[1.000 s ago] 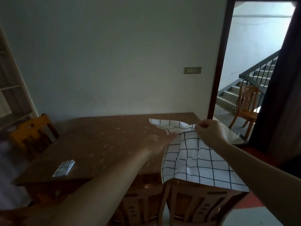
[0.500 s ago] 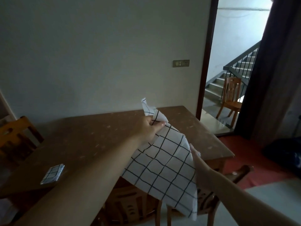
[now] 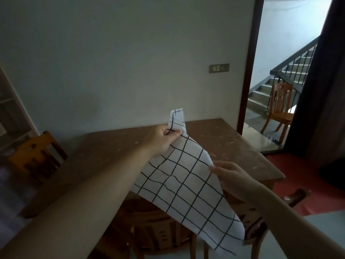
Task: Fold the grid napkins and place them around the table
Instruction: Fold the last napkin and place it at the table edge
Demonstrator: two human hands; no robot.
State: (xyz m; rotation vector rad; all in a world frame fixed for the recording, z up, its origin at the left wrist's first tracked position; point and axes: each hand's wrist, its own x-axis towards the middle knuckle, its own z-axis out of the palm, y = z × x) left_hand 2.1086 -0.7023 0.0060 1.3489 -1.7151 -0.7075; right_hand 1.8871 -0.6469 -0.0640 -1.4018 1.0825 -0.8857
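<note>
The napkin (image 3: 183,181), white with a black grid, hangs in the air above the near edge of the table (image 3: 242,146), clear of the tabletop. Its long axis runs on a slant: the upper corner points up and away toward the wall behind the table, and the lower end points down toward the person, hanging in front of the chair (image 3: 164,230) tucked under the table. The left hand (image 3: 162,140) pinches the napkin near its upper corner, thumb pressed over the cloth. The right hand (image 3: 232,177) touches the napkin's right edge about halfway down, fingers lightly bent; whether it grips the cloth I cannot tell. The hands are apart.
</note>
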